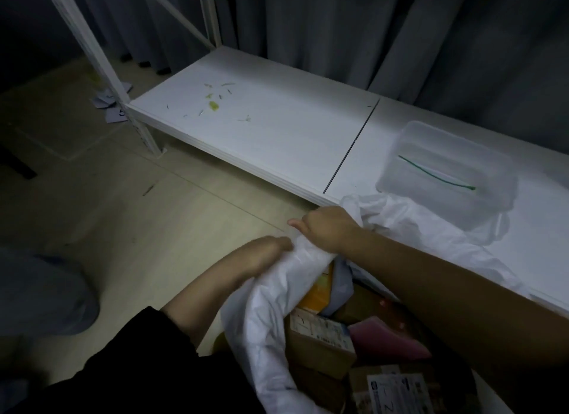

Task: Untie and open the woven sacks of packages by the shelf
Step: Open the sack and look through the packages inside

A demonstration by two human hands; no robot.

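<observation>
A: Where was the woven sack (277, 315) at that moment?

B: Right under the 2 hands, beside the low white shelf (277, 130). Its mouth was open, and cardboard packages (320, 336) showed inside, just below the grip.

A: And the grip itself?

B: The right hand (326, 228) had its fingers curled round the bunched rim of the sack, thumb sticking out to the left. The left hand (264, 253) pressed into the same fabric just beside it; its fingers were buried in the folds, so I could not tell how they lay.

A: Anything beyond the grip?

B: A clear plastic tub (446, 173) stood on the shelf, up and to the right of the hands, with 1 green tie (437, 174) lying in it. Loose sack fabric spilled onto the shelf between tub and right hand.
</observation>
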